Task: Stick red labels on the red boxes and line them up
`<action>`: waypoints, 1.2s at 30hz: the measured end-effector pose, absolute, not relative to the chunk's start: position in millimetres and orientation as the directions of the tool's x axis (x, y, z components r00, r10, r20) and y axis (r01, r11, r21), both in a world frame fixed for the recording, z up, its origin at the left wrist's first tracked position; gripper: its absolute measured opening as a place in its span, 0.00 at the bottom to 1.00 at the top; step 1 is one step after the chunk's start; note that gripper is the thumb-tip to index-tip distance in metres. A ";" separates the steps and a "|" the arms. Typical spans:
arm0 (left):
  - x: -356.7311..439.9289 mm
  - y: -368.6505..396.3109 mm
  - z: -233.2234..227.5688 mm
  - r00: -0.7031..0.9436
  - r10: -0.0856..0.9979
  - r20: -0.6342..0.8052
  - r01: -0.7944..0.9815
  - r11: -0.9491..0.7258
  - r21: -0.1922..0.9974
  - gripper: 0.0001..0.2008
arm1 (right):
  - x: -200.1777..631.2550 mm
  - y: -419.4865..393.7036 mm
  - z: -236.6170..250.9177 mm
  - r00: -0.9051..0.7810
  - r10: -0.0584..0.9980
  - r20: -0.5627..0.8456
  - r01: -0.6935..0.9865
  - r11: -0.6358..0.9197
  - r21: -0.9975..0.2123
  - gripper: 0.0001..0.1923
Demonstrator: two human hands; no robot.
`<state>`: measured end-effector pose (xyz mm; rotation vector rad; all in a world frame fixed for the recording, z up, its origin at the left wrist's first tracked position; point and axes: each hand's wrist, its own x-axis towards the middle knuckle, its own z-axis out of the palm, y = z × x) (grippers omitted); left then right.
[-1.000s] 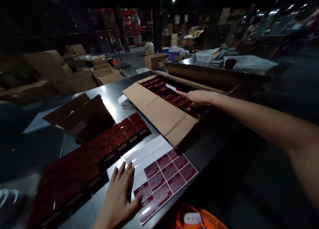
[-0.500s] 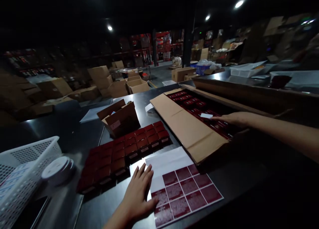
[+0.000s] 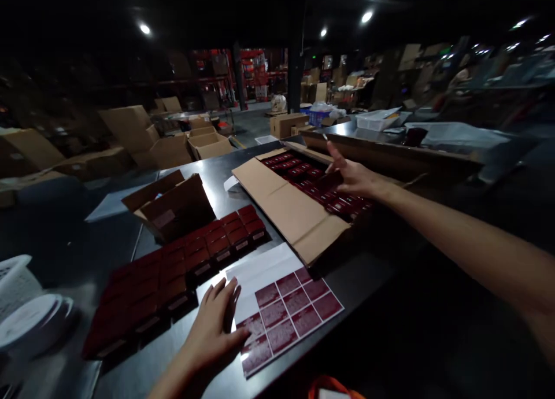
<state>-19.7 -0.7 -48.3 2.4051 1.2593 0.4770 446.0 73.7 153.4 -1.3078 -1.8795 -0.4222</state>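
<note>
My left hand (image 3: 213, 324) lies with its fingers spread at the left edge of a sheet of maroon stickers (image 3: 296, 301), its thumb over a lower sticker. The sheet's upper left part is bare white backing. My right hand (image 3: 352, 174) is raised above the open carton (image 3: 286, 202), index finger pointing up and thumb apart from it. A small white label (image 3: 325, 137) shows at that fingertip, seen nearly edge-on. Inside the carton are rows of dark red boxes (image 3: 303, 170). More dark red boxes (image 3: 173, 266) stand in a block left of the sheet.
A small open cardboard box (image 3: 171, 208) stands behind the block of boxes. At the left are a white basket (image 3: 17, 286) and a round white stack (image 3: 34, 324). Clear plastic bins (image 3: 377, 119) sit beyond the carton. Something orange (image 3: 332, 384) shows at the bottom edge.
My right hand has lifted from over the boxes in the carton, carrying the white label up at its fingertip. My left hand stays by the sticker sheet. The view has turned right.
</note>
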 end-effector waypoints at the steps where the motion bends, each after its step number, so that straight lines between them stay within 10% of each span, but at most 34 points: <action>1: -16.3 -0.2 -43.0 0.495 0.860 0.119 0.699 -0.476 0.534 0.43 | 424.5 66.7 149.4 -0.188 0.656 0.731 0.862 0.467 -0.198 0.38; 6: 6.8 1.8 -5.7 0.301 0.922 0.243 0.566 -0.377 0.733 0.44 | 298.0 34.6 102.5 -0.247 0.698 0.672 0.262 0.716 -0.647 0.57; 12: 6.5 12.4 2.7 0.118 0.891 0.439 0.316 -0.453 0.834 0.39 | 200.9 24.1 30.6 -0.204 0.768 0.607 -0.076 0.606 -0.792 0.66; 18: -7.9 10.4 -6.0 0.118 0.850 0.514 0.372 -0.517 0.771 0.21 | 188.0 36.2 -6.6 -0.265 0.830 0.491 -0.129 0.474 -0.871 0.65; 36: 1.7 0.2 -16.2 0.093 0.885 0.457 0.248 -0.465 0.850 0.29 | 199.5 20.1 -13.3 -0.225 0.917 0.329 -0.251 0.272 -0.929 0.62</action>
